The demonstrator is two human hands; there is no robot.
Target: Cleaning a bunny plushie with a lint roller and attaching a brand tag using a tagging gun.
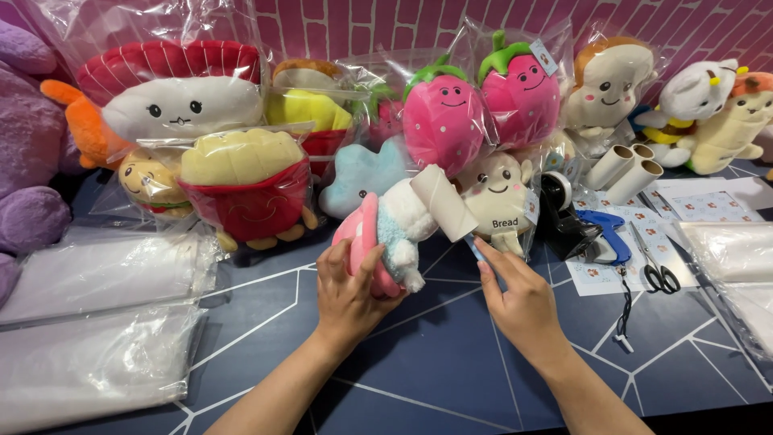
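**Plush toy and lint roller in hand at a crowded packing table**

Dark blue tabletop [451, 362] with pale geometric lines is filling the near part of the scene, and a pink brick-patterned wall [362, 20] is running along the far side. Between them a row of bagged soft toys is standing: a white and red sushi-shaped plush [173, 93] far left, a red fries-shaped plush [245, 181] in front of it, two pink strawberry plushes [483, 105] in the middle, and a toast-shaped plush [608, 80] to their right.

At the centre the person's left hand [350, 294] is gripping a small pink, white and pale blue plush toy [386, 234], fingers wrapped around its pink side, holding it up off the table. The right hand [519, 302] is holding the handle of a lint roller [443, 201], whose pale roll is resting against the toy's white upper part; fingers are extended along the handle, and how tightly they are closing I cannot tell.

Just behind the roller a cream bread-shaped plush [495, 193] in a clear bag is standing. To the right a black tape dispenser [564, 213] is sitting near three cardboard tubes [624, 169], with a blue tagging gun [604, 234] and a pair of scissors [656, 266] lying on sticker sheets [708, 205]. Stacks of clear plastic bags [97, 322] are lying at the near left, and more [737, 258] at the right edge.
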